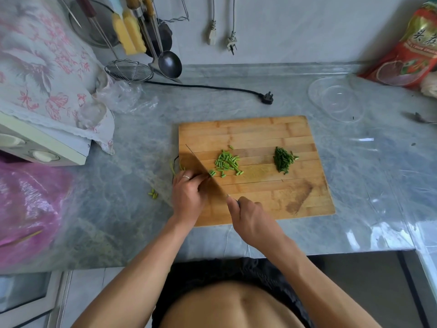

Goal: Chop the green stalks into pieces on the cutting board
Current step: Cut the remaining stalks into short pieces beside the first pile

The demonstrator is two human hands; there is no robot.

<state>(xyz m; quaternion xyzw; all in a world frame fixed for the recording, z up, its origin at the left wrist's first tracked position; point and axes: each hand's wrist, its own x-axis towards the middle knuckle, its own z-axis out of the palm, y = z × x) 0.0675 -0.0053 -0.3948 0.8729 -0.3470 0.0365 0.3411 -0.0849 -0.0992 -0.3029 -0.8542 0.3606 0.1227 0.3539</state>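
Note:
A wooden cutting board (283, 138) lies on the grey counter. On it sit a pile of light green stalk pieces (227, 162) and a smaller pile of dark green chopped bits (283, 159). My left hand (188, 195) pinches a bunch of green stalks (212, 173) at the board's left edge; only their cut ends show past the blade. My right hand (250, 221) grips the handle of a broad knife (201, 168), whose blade stands edge-down on the board against the stalk ends.
A few stray stalk pieces (153, 194) lie on the counter left of the board. A black plug and cord (267, 97) run behind it. Clear plastic bowls (335, 100) sit at the right, a red bag (411, 48) behind them, a cloth-covered appliance (47, 95) at the left.

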